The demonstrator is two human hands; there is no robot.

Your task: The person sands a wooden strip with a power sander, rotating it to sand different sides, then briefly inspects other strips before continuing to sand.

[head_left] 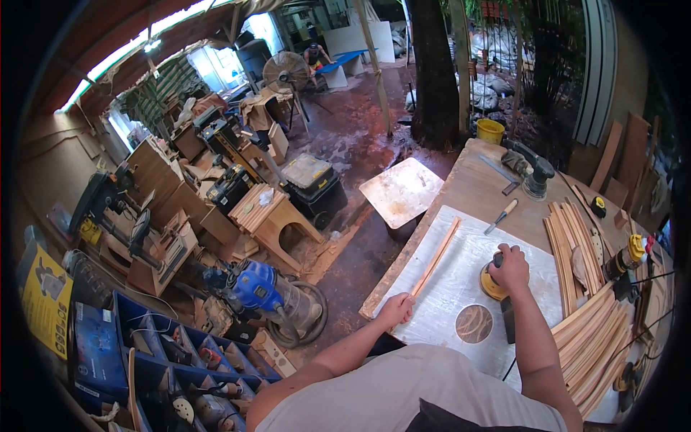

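My left hand [396, 310] is closed around the near end of a thin wooden strip [437, 253], which slants away over a pale, shiny sheet [529, 237] on the workbench. To the right, my right hand [512, 269] grips the top of a yellow and black sander [491, 285]. The sander sits on the sheet, apart from the strip. A round wood-coloured patch [473, 324] shows in the sheet between my arms. Beyond the sander lies a chisel with a wooden handle [501, 217].
Bundles of wood strips [594, 345] cover the bench's right side. A second sander [537, 180], a tape measure [598, 207] and a yellow bucket [490, 130] line its far part. Left on the floor stands a blue shop vacuum [263, 288]. Another person [314, 56] is far back.
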